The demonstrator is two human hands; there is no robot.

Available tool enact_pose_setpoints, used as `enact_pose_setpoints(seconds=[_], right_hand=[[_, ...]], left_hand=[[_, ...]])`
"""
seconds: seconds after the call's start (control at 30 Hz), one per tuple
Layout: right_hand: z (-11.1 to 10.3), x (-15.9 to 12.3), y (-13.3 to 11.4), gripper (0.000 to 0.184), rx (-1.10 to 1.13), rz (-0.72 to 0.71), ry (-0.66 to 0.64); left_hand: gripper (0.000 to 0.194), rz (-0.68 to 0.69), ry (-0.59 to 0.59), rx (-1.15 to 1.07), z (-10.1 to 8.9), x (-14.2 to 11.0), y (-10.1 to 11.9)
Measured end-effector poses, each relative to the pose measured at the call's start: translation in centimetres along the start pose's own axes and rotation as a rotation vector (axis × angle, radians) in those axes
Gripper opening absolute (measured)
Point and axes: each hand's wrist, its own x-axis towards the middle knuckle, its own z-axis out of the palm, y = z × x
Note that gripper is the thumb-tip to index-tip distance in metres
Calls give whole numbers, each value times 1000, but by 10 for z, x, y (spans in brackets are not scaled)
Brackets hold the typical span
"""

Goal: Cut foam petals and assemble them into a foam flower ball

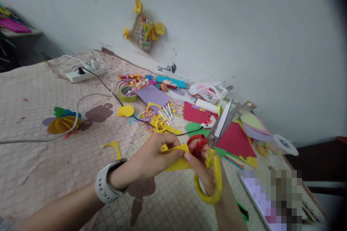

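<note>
My left hand [150,157], with a white smartwatch [108,182] on its wrist, pinches a folded sheet of yellow craft paper [176,160]. My right hand [207,182] grips a pair of scissors [210,149] through their yellow and red handle loops. The scissors' metal blades [223,122] stand open and point up and away from me. The paper's edge lies close to the blades' base, and my fingers hide part of the paper and the red loop. A curved yellow paper offcut [114,148] lies left of my left wrist.
A quilted pink cloth [35,108] covers the work surface. Yellow paper scraps [159,124], a tape roll [127,94], a purple sheet [153,95] and red sheets [234,140] lie ahead. Further left sit a power strip [84,74] and a paper flower [62,124]. A wall rises behind.
</note>
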Motion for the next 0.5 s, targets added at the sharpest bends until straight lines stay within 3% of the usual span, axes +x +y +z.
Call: enact_pose_setpoints(seconds=[0.27,0.37,0.5], right_hand=[[0,-47,46,65,3,155,-202],[3,-60,55,73,25,230,-258],[3,-63,49,78,49,228,-297]], left_hand=[[27,-22,299,-145,-15,-5,8],[26,-38,315,-213,-15,-6,10],[27,-14,289,-246,-10,-7,12]])
